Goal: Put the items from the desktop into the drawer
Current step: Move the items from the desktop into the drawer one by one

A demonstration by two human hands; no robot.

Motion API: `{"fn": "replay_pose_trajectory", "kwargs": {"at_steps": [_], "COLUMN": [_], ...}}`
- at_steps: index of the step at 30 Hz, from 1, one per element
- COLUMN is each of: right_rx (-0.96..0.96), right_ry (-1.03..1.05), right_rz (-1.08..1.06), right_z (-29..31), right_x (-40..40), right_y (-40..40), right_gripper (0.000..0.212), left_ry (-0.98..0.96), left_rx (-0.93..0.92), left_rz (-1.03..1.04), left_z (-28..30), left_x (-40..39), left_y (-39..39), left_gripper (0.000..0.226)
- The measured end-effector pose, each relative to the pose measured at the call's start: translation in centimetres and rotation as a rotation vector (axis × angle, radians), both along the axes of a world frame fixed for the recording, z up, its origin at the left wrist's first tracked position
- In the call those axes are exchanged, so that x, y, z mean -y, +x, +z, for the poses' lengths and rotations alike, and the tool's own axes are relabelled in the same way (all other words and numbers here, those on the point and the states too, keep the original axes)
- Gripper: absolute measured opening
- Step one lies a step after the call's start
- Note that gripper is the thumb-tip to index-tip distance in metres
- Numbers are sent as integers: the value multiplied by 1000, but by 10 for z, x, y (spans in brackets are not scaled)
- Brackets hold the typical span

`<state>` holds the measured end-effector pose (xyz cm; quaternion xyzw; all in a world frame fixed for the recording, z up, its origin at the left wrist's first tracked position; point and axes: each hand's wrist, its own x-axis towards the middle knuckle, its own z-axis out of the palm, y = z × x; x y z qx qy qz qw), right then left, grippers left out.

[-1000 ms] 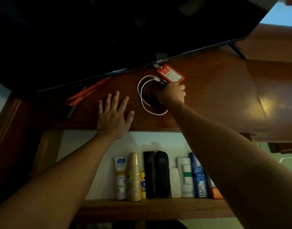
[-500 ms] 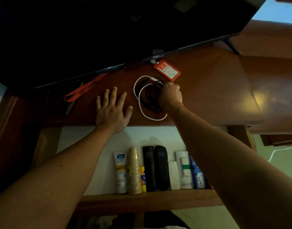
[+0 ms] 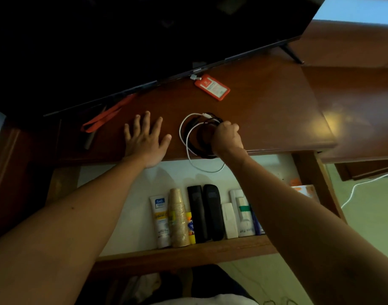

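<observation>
My right hand (image 3: pixel 226 138) is closed on a bundle of coiled cables (image 3: pixel 194 137), one white and one black, at the front edge of the wooden desktop (image 3: pixel 265 111). A white loop of it hangs over the open drawer (image 3: pixel 131 216) below. My left hand (image 3: pixel 144 139) lies flat on the desktop with fingers spread, left of the coil. An orange card holder (image 3: pixel 211 86) lies farther back under the TV edge. An orange lanyard (image 3: pixel 105 117) lies to the left, with a dark pen-like object (image 3: pixel 89 139) beside it.
A large black TV (image 3: pixel 144 40) overhangs the back of the desktop. The drawer holds a lotion tube (image 3: pixel 161 221), stacked paper cups (image 3: pixel 178 219), two black cases (image 3: pixel 205 212) and white boxes (image 3: pixel 239 212). A white cord (image 3: pixel 355 188) runs on the floor at the right.
My right hand has dragged the cable coil toward me from beside the card holder to the desk's front edge, so a white loop now hangs over the drawer. My left hand stays flat.
</observation>
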<state>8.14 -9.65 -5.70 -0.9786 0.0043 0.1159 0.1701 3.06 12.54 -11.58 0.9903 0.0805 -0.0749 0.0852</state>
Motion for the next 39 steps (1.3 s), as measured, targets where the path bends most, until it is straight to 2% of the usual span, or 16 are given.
{"fn": "replay_pose_trajectory", "kwargs": {"at_steps": [4, 7, 12, 17, 23, 31, 36, 39], "right_rx": [-43, -58, -75, -188, -249, -269, -292, -312], "right_ry": [132, 236, 277, 239, 168, 371, 280, 300], "right_rz": [-99, -118, -81, -114, -323, -654, -707, -695], "right_z": [-2, -10, -33, -60, -71, -89, -107, -104], "right_x": [13, 26, 44, 65, 71, 78, 75, 76], "right_y": [-28, -51, -96, -126, -108, -55, -41, -46], "right_gripper": [39, 30, 24, 21, 28, 31, 38, 37], "left_ry": [1, -3, -4, 37, 69, 95, 104, 100], "left_rx": [-19, -31, -95, -84, -79, -27, 2, 0], "left_rz": [-12, -15, 39, 54, 44, 44, 52, 50], "left_z": [2, 2, 6, 4, 4, -2, -2, -2], "left_x": [0, 1, 17, 26, 24, 24, 26, 27], "left_y": [0, -1, 2, 2, 1, 2, 1, 0], "left_gripper": [72, 72, 72, 77, 77, 77, 77, 77]}}
